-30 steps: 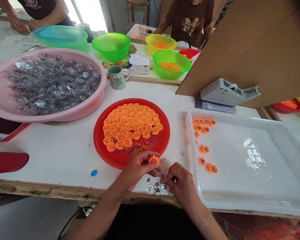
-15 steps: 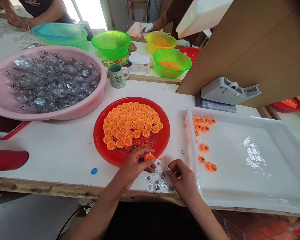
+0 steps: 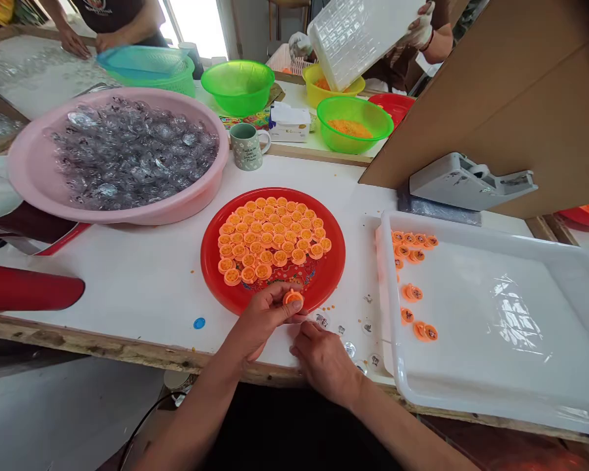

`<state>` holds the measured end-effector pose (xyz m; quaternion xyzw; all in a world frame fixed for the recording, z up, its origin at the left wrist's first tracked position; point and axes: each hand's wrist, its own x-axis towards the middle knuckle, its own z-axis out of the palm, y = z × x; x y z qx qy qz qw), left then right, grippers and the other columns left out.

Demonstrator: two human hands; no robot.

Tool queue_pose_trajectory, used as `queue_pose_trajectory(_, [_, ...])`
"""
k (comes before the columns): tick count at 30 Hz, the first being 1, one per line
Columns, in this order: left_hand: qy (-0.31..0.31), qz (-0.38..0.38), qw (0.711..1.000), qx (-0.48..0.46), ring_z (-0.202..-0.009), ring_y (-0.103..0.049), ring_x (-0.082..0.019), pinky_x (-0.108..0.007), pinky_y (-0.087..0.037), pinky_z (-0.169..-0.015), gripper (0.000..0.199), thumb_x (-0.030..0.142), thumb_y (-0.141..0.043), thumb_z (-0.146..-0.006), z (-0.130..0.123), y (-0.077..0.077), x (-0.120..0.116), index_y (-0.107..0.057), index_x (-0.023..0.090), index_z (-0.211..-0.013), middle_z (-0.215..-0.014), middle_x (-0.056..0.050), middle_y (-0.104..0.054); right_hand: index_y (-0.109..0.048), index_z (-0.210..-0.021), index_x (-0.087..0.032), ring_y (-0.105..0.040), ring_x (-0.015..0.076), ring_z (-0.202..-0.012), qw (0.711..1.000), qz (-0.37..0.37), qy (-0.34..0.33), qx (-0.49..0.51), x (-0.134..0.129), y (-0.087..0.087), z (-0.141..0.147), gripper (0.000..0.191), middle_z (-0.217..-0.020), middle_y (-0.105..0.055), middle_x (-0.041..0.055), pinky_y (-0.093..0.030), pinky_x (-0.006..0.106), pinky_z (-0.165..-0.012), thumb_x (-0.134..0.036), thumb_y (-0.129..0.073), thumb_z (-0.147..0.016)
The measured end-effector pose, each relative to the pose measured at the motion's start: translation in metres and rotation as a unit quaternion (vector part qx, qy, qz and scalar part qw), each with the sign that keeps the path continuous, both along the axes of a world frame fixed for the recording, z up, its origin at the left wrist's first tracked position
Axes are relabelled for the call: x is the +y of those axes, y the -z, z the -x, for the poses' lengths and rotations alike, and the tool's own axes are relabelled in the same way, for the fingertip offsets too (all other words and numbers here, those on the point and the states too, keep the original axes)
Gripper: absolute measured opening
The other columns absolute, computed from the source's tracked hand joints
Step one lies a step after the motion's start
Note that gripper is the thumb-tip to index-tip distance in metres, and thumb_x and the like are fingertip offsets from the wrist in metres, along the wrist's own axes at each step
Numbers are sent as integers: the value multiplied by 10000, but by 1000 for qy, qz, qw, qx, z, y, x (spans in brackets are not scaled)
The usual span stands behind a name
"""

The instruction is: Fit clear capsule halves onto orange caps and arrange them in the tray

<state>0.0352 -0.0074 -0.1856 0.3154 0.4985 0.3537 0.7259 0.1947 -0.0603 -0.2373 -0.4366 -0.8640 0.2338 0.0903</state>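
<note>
Steadying an orange teacup-shaped piece (image 3: 293, 299), the left hand (image 3: 261, 322) stands at the near edge of the red plate (image 3: 336, 261). The piece is probably best held level: the orange cups (image 3: 269, 229) on the plate contain small orange bits, and stray orange crumbs (image 3: 328, 307) on the white table (image 3: 137, 281) suggest that such filling tips out readily. Should a clear printed disc (image 3: 349, 350) be brought to the cup, taking it by its rim would spare the print, and centring it before pressing evenly ought to serve better than force on one side.

Left grip: closed on the piece, thumb on the near side and fingers behind, the gap no wider than the cup itself. Right grip: the right hand (image 3: 326, 366) lies back upward, fingers curled inward, just below the left fingers. Its fingertips are largely hidden, so whether they pinch anything cannot be told; clear discs lie just beside it, towards the white tray (image 3: 471, 314). Along that tray's left side sit orange pieces with printed tops (image 3: 425, 331), well apart from the piece in hand.
</note>
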Motion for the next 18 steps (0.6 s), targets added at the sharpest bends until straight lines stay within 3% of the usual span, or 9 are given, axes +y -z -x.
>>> queue_pose_trajectory(3, [-11, 4, 1000, 0, -941, -659, -194, -371, -567, -868, 358, 362, -751, -766, 4, 0, -2, -652, 200, -1070, -1128, -51, -637, -576, -739, -171, -556, 155, -709, 998, 39, 15, 43, -2, 1, -1, 159, -851, -583, 54, -478, 274, -656, -54, -512, -825])
queue_pose_trajectory(5, [-16, 0, 1000, -5, -955, -656, -200, -386, -567, -881, 356, 364, -754, -761, 7, 0, -2, -658, 205, -1064, -1152, -52, -630, -549, -694, -180, -545, 133, -659, 982, 114, 78, 131, -3, -4, -5, 147, -825, -586, 32, -465, 256, -617, -83, -534, -805])
queue_pose_trajectory(7, [-16, -5, 1000, -13, -956, -655, -204, -392, -567, -885, 354, 364, -755, -759, 8, -1, -3, -657, 200, -1057, -1114, -49, -640, -522, -671, -188, -555, 121, -599, 925, 225, 178, 248, -1, -12, -12, 151, -750, -600, 9, -455, 240, -557, -165, -575, -810])
queue_pose_trajectory(11, [3, 0, 1000, -26, -920, -663, -200, -406, -563, -888, 352, 354, -745, -771, 3, -4, -3, -642, 187, -1063, -1064, -47, -639, -502, -713, -199, -560, 122, -451, 757, 395, 306, 421, 5, -27, -26, 264, -546, -600, -34, -467, 248, -485, -370, -685, -796])
queue_pose_trajectory(13, [22, 4, 999, -33, -917, -661, -204, -416, -563, -886, 346, 341, -734, -783, -2, -5, -2, -630, 177, -1070, -1042, -51, -636, -519, -765, -201, -571, 121, -467, 727, 402, 323, 454, 8, -30, -31, 275, -590, -616, -37, -483, 256, -501, -373, -733, -755])
queue_pose_trajectory(14, [29, 3, 999, -37, -922, -660, -206, -416, -563, -885, 344, 333, -730, -789, -4, -5, -2, -626, 171, -1073, -1028, -53, -637, -540, -789, -200, -579, 123, -496, 738, 384, 331, 444, 8, -31, -32, 249, -632, -622, -32, -488, 258, -511, -353, -733, -752])
queue_pose_trajectory(15, [31, 0, 999, -39, -926, -659, -208, -413, -564, -883, 341, 328, -727, -792, -5, -5, -1, -624, 167, -1076, -1020, -56, -641, -570, -812, -199, -585, 129, -534, 769, 353, 335, 414, 8, -30, -33, 195, -674, -626, -19, -493, 264, -527, -324, -712, -766])
queue_pose_trajectory(17, [21, -7, 999, -36, -930, -660, -206, -401, -563, -881, 338, 324, -723, -797, -5, -3, 0, -627, 168, -1081, -1027, -59, -648, -634, -840, -195, -587, 149, -614, 861, 253, 311, 313, 7, -29, -35, 57, -736, -628, 15, -500, 282, -574, -249, -620, -825])
queue_pose_trajectory(18, [10, -9, 999, -31, -928, -662, -202, -391, -564, -879, 331, 324, -724, -796, -3, -2, 1, -633, 171, -1075, -1033, -58, -652, -658, -848, -198, -588, 161, -658, 902, 196, 280, 263, 6, -28, -35, 92, -764, -627, 32, -505, 293, -606, -207, -567, -852])
